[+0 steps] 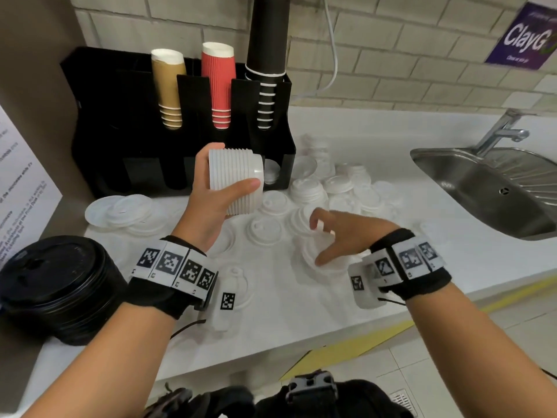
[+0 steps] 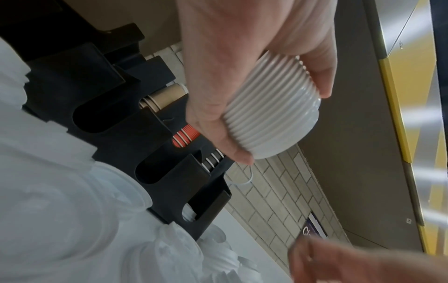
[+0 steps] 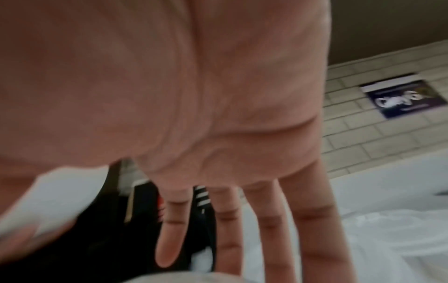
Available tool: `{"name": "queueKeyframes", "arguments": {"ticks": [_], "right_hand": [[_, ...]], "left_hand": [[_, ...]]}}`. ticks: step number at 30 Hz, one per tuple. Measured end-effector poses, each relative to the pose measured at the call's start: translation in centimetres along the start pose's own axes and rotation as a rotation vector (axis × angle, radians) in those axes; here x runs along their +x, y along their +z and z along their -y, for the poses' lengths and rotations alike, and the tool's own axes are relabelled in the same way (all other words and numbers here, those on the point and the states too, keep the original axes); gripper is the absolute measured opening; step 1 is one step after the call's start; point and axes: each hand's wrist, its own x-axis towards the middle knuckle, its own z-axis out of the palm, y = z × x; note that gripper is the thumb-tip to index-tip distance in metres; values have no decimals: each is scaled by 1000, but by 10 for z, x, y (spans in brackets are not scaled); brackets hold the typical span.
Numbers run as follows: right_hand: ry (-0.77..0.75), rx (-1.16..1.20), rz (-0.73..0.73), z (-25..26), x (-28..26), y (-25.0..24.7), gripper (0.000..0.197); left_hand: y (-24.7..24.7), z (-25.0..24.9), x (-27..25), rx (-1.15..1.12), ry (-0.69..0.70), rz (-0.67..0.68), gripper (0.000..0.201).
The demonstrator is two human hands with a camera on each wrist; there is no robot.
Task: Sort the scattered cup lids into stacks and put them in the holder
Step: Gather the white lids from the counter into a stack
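Mid-sort: left hand [image 1: 211,191], fingers clamped on a white lid stack [image 1: 236,179] before the black holder [image 1: 126,131]; right hand [image 1: 343,236], fingers apart, reaches toward loose lids [image 1: 271,227] on the table [image 1: 452,251]; gathering another seemingly comes next.

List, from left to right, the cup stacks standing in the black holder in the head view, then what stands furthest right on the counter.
Tan paper cup stack → red ribbed paper cup stack → tall black paper cup stack → stainless steel sink, with its tap.
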Motion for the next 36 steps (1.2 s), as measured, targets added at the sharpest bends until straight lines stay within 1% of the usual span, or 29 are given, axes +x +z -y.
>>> {"name": "queueKeyframes", "arguments": {"ticks": [2,4,6,7,9,11,13,17,20,24,28,34,36], "right_hand": [[-94,241,-104,3,-5,-16,55],[-212,619,-267,11,-8,-20,48],[-337,992,-374,24,-7,-14,42],[-392,1111,-398,31,-6,-9,42],[-466,1230,-425,44,-1,2,47],[-501,1274,-462,54,1,12,51],[-518,1307,-486,59,3,19,49],[-530,1333,-511,61,5,21,47],[-530,1289,-512,58,5,16,44],[-541,1197,-488,51,3,8,41],[-556,1180,-472,47,4,4,41],[-561,1165,-506,42,11,3,43],[-565,1155,-502,40,14,0,45]], "left_hand": [[2,3,-1,-23,-19,9,69],[5,4,-1,-63,-50,27,67],[8,6,-1,-92,-70,51,66],[10,6,-1,-102,-69,61,65],[13,6,-1,-128,-58,78,65],[16,6,0,-143,-45,91,66],[18,6,0,-138,-25,98,71],[20,3,-1,-66,13,121,77],[20,4,-2,-19,28,139,78],[20,6,-1,-18,9,162,76],[23,10,1,-31,13,155,70],[31,13,4,-54,-1,135,71],[33,14,5,-77,-14,141,77]]}}
